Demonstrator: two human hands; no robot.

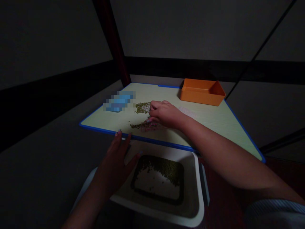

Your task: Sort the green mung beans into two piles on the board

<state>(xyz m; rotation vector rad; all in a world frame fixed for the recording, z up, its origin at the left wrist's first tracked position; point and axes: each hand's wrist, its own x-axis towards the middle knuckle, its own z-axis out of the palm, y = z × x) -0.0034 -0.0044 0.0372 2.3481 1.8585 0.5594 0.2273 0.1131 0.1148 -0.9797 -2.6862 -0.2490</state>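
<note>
Small green beans, like mung beans, lie spread on the pale tabletop beside my right hand. Its fingers are curled and pressed together at the beans' right edge; whatever they pinch is hidden. A second strip of beans runs closer to the table's front edge, with pinkish bits near the fingers. My left hand is open, fingers apart, over the left rim of a white tub. More green beans cover part of the tub's floor, mostly along its far and right sides.
An orange box stands at the table's back right. A blurred blue object lies at the left. Pale pinkish material sits behind my right wrist. The tabletop has a blue rim. A dark red post rises behind.
</note>
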